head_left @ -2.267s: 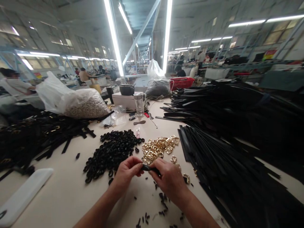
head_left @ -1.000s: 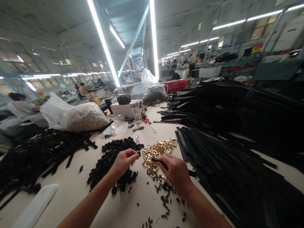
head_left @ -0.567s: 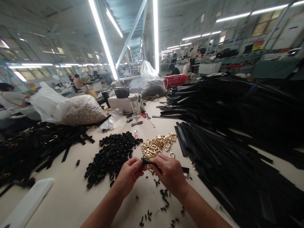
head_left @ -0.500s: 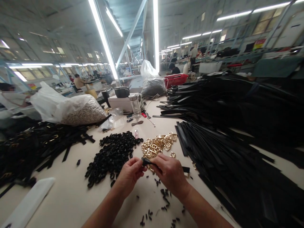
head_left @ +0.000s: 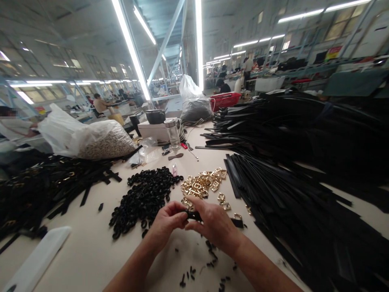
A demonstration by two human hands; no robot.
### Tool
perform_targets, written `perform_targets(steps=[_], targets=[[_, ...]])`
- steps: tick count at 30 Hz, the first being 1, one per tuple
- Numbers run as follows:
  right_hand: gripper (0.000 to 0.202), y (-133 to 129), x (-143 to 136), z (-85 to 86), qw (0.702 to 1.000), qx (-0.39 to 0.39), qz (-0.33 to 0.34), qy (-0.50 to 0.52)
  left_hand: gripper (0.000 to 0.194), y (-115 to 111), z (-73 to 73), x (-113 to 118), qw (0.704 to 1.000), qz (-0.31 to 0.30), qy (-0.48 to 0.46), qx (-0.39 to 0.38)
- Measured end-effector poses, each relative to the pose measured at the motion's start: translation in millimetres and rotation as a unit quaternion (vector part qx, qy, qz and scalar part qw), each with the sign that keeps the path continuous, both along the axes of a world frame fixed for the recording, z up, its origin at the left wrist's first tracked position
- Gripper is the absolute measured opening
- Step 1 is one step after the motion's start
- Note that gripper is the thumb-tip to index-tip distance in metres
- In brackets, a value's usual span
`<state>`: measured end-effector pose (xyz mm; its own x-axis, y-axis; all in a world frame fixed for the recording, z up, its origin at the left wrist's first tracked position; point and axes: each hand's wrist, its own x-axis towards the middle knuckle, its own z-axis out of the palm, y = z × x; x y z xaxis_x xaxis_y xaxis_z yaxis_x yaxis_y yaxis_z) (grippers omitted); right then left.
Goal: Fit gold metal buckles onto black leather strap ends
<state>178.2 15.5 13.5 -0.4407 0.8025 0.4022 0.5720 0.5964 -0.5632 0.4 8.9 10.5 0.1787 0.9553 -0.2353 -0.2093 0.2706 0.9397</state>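
Observation:
My left hand pinches the end of a black strap in front of the gold buckles. Beside it, my right hand has its thumb and forefinger apart around the strap, which passes by its palm; the strap's far end, with a gold buckle near it, shows to the right of this hand. A heap of black rings lies to the left of my hands. Just beyond them is a pile of gold buckles. Small black bits are scattered on the table below.
Long black straps cover the right side. Finished-looking straps with buckles lie at the left, near a filled plastic bag. A glass jar, a red basket and a white board are also there. People sit farther back.
My right hand has opened its thumb and forefinger and turned. The strap's far end with the buckle has come further into view at the right. My left hand still pinches the strap.

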Motion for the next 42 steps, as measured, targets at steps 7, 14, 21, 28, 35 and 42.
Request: perform_targets(steps=[7, 14, 21, 28, 35, 42], targets=[[0.036, -0.5, -1.1, -0.3, 0.998, 0.026, 0.022, -0.045, 0.023, -0.2, -3.4, 5.9, 0.998, -0.001, 0.050, 0.029], [0.010, 4.0, 9.5, 7.2, 0.990, 0.068, -0.032, -0.120, 0.024, 2.6, -2.6, 3.8, 0.995, 0.030, 0.080, 0.049], [0.007, 7.1, 21.6, 15.1, 0.990, 0.074, -0.050, -0.107, 0.029, 8.4, -2.6, -3.1, 0.992, 0.072, 0.088, 0.061], [0.010, 19.4, 36.9, 9.8, 0.973, 0.098, -0.196, -0.066, 0.031, 23.6, 9.8, -38.8, 0.971, 0.145, 0.163, 0.101], [0.024, 19.9, 38.6, 9.9, 0.971, 0.111, -0.202, -0.063, 0.011, 19.8, 25.0, -52.7, 0.842, -0.024, 0.484, 0.237], [0.020, 23.2, 41.5, 6.2, 0.968, 0.112, -0.220, -0.051, 0.013, 20.9, 23.9, -44.6, 0.701, -0.141, 0.634, 0.295]])
